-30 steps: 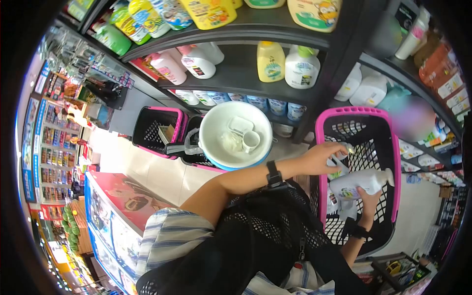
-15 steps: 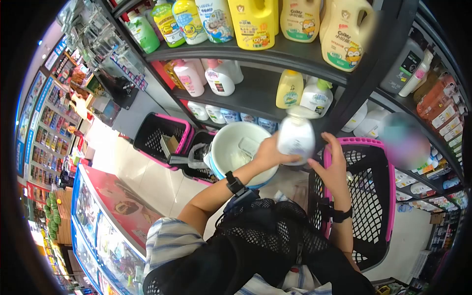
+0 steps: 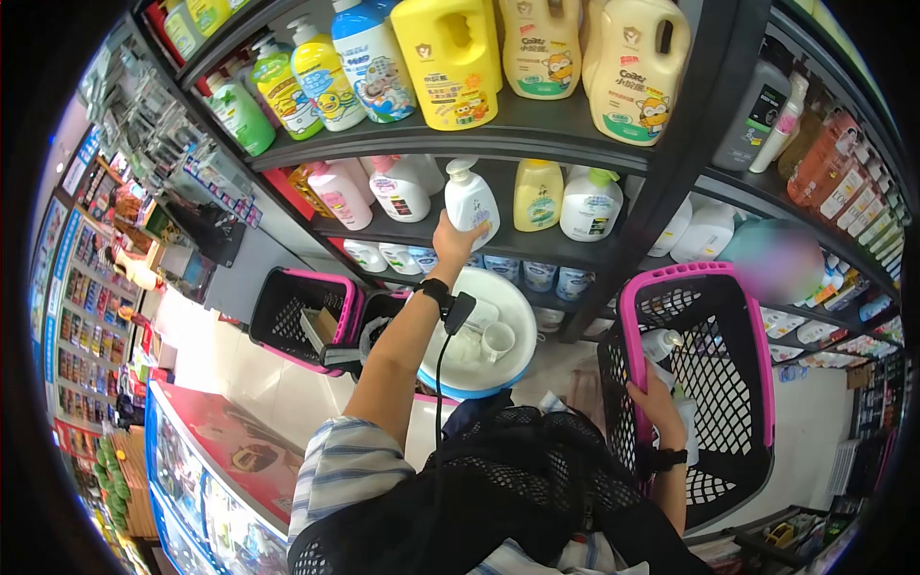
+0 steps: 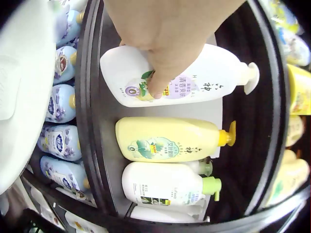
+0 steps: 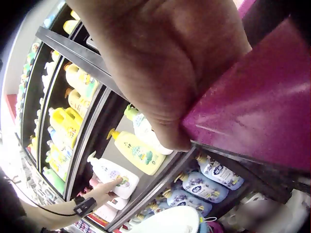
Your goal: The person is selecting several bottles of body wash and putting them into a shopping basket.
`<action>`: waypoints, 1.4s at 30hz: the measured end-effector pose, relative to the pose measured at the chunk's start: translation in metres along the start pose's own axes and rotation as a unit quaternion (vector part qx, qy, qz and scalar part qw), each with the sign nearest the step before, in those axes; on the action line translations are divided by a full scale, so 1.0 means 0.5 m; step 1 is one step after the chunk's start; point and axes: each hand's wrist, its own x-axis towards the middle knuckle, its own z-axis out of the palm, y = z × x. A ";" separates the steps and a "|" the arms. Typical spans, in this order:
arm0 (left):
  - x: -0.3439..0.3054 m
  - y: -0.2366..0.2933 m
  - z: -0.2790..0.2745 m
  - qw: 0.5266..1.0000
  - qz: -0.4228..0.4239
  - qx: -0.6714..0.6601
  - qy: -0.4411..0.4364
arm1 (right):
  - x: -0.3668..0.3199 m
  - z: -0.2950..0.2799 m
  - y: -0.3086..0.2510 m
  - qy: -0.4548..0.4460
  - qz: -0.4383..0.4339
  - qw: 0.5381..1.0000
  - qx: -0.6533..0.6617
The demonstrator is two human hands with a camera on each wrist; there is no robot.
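In the head view, my left hand [image 3: 458,241] grips a white pump bottle [image 3: 470,201] at the middle shelf. The left wrist view has the thumb across the front of the white bottle [image 4: 199,77], beside its purple label, with the pump toward the shelf's back edge. A yellow pump bottle [image 4: 167,138] stands next to it, then a white one with a green pump [image 4: 165,184]. My right hand [image 3: 656,398] holds the left rim of a black shopping basket [image 3: 632,326] with pink edging. White bottles [image 3: 661,343] lie inside that basket.
Below the shelf sits a white basin [image 3: 522,331] holding a cup. Farther left is a second pink-rimmed basket [image 3: 278,307]. Large yellow jugs [image 3: 443,67] line the shelf above, and blue bottles [image 3: 540,276] fill the one below. A glass display case [image 3: 206,479] stands at lower left.
A white pump bottle came out of the basket in the right hand, passed to the left hand, and moved up to the shelf. The right hand went back to the basket rim.
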 end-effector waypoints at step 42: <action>-0.517 0.408 0.302 0.804 0.339 -0.098 -0.479 | -0.170 -0.059 0.660 0.100 0.386 0.908 -0.127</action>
